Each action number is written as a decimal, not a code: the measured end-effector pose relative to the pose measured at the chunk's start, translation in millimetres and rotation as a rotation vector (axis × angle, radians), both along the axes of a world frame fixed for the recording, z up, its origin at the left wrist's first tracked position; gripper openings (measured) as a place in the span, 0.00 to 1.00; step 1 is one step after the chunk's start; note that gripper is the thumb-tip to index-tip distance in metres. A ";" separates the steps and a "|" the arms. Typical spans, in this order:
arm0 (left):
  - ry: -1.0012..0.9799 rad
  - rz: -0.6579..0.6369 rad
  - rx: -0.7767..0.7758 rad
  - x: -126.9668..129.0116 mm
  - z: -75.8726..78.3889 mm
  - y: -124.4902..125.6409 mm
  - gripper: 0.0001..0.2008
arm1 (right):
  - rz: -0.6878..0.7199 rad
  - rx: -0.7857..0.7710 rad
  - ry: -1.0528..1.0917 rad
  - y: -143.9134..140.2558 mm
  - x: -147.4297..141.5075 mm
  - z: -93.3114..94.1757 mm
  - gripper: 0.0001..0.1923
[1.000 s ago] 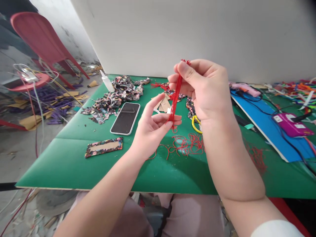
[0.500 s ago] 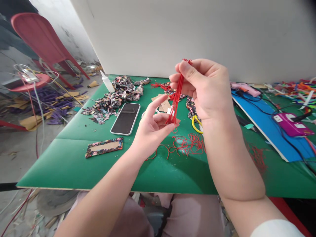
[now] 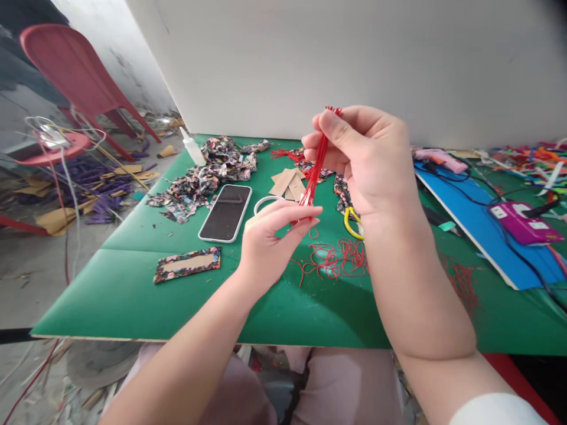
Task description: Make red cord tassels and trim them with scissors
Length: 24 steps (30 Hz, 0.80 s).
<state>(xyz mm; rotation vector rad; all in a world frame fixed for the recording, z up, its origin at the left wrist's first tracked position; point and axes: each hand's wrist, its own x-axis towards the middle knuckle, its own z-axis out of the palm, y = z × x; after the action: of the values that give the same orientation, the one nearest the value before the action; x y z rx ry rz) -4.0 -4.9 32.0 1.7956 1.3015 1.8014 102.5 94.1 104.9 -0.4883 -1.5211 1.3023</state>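
My right hand is raised above the green table and pinches the top of a bundle of red threads between thumb and fingers. The bundle hangs down taut to my left hand, whose fingertips close on its lower end. A loose tangle of red thread lies on the table just below both hands. A yellow-handled tool peeks out behind my right wrist.
A phone lies face up left of my hands, with a fabric-covered card strip in front of it. Floral fabric scraps, a small glue bottle and cardboard pieces sit further back. A blue board with a purple device is at right.
My left hand has turned palm-down and its fingers have closed on the lower end of the threads. My right hand has stayed in place at the top.
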 end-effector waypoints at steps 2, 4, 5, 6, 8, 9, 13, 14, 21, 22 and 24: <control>0.037 0.036 0.036 -1.5 0.0 0.6 0.10 | -0.006 -0.012 -0.010 -0.7 0.2 0.8 0.06; 0.063 0.064 0.064 -2.4 0.0 1.4 0.10 | -0.018 -0.028 -0.023 -1.9 0.5 1.8 0.06; 0.068 0.071 0.072 -2.7 -0.1 1.7 0.10 | -0.023 -0.033 -0.027 -2.5 0.7 2.2 0.06; 0.071 0.075 0.077 -2.7 -0.3 2.0 0.10 | -0.026 -0.036 -0.028 -3.0 1.0 2.6 0.06; 0.084 0.081 0.082 -2.6 -0.5 2.3 0.10 | -0.032 -0.039 -0.033 -3.6 1.3 3.3 0.06; 0.100 0.086 0.086 -2.5 -0.6 2.3 0.09 | -0.037 -0.042 -0.036 -3.6 1.3 3.5 0.07; 0.178 0.094 0.096 -2.7 -0.4 1.6 0.09 | -0.050 -0.058 -0.043 -3.1 0.5 4.4 0.06; 0.189 0.092 0.097 -2.9 -0.3 1.4 0.09 | -0.050 -0.062 -0.043 -3.0 0.3 4.6 0.06; 0.249 0.094 0.124 -4.4 0.8 0.8 0.09 | -0.045 -0.081 -0.036 -3.2 0.7 5.2 0.07; 0.256 0.092 0.129 -4.5 0.9 0.7 0.09 | -0.044 -0.079 -0.037 -3.1 0.8 4.9 0.07; 0.274 0.093 0.128 -4.6 0.9 0.6 0.09 | -0.045 -0.079 -0.037 -2.9 0.7 4.2 0.07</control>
<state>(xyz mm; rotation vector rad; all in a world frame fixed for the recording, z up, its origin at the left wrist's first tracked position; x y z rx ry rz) -8.6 -4.3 33.0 2.1470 1.4166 1.7690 103.2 91.2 109.1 -0.5966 -1.4848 1.3287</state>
